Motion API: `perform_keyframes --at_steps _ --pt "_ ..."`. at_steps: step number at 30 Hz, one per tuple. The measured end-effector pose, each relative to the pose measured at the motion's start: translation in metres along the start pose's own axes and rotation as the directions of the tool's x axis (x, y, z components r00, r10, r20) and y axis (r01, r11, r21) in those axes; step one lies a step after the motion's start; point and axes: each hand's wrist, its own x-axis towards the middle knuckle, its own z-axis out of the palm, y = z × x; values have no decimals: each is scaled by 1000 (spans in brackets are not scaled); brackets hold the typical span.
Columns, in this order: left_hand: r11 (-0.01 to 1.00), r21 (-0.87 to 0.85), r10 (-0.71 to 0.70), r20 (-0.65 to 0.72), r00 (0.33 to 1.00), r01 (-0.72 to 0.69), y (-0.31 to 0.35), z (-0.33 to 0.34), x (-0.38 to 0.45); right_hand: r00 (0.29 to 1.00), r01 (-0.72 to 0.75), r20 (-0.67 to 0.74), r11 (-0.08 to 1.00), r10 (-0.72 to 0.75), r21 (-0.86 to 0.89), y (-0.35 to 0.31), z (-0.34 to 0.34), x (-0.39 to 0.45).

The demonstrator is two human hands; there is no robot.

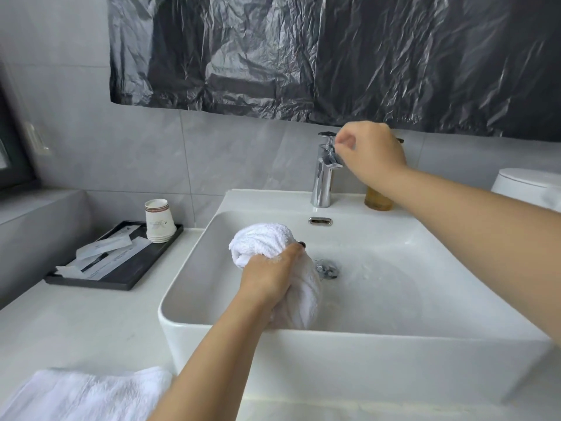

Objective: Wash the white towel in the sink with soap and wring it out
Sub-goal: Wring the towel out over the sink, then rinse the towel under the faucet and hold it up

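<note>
Below, left hand [270, 276] around towel [261, 238].

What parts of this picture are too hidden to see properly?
Head view:
- Bottle behind the tap: the right hand hides its top.
- Middle of the towel: wrapped by the left hand.
- Print on the cups: too small.
- Second towel: cut off by the bottom edge.

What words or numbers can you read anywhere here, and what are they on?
None can be read.
Paper cups: a faint printed mark, too blurred to read.
Packets on the black tray: print too small to read.
Amber bottle: no label visible.
</note>
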Motion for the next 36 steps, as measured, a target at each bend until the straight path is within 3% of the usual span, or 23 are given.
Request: perform_keyframes --at_steps 6,10,13,17,19,20,21,22,23,25,26,30,32,36 --pt "999 15 28 -1 1000 -28 1 0 1 987 162 30 930 -161 -331 1 29 36" --pt "999 25 26 13 1000 -27 0 2 4 960 273 68 854 -271 -442 3 29 52" --pt "998 54 22 42 999 -24 -1 3 4 980 200 101 852 -173 -483 -5 22 71" --pt "998 50 20 40 999 -22 0 1 3 996 66 79 944 -42 -322 -9 21 77" --pt "999 33 1 29 1000 -2 1 -1 1 995 -97 -42 994 96 -41 0 28 64" --pt "1000 30 -3 25 1000 2 1 -1 1 970 -197 -114 970 214 143 5 35 55" --pt "1000 27 -2 29 1000 1 1 -1 1 913 -309 -147 881 380 357 7 40 43" --pt "1000 29 0 37 999 -1 2 -1 1 812 -421 -116 712 572 561 9 47 30" --pt "1000 30 0 41 999 -1 2 -1 1 675 -511 0 468 737 721 7 55 16" --pt "999 32 -4 40 999 2 3 0 0 438 -551 321 -31 839 834 4 73 -15" --pt "1000 26 -8 37 999 7 4 0 0 381 -540 430 -181 818 822 3 82 -26" --pt "998 -26 -49 14 999 49 4 -1 -2 376 -492 646 -447 665 747 -9 96 -48" --pt "998 -37 -53 1 999 53 4 -1 -1 389 -476 682 -499 619 724 -15 97 -54" --pt "998 -47 -52 -1 999 51 5 -1 -1 299 -390 696 -583 652 713 -6 99 -60"
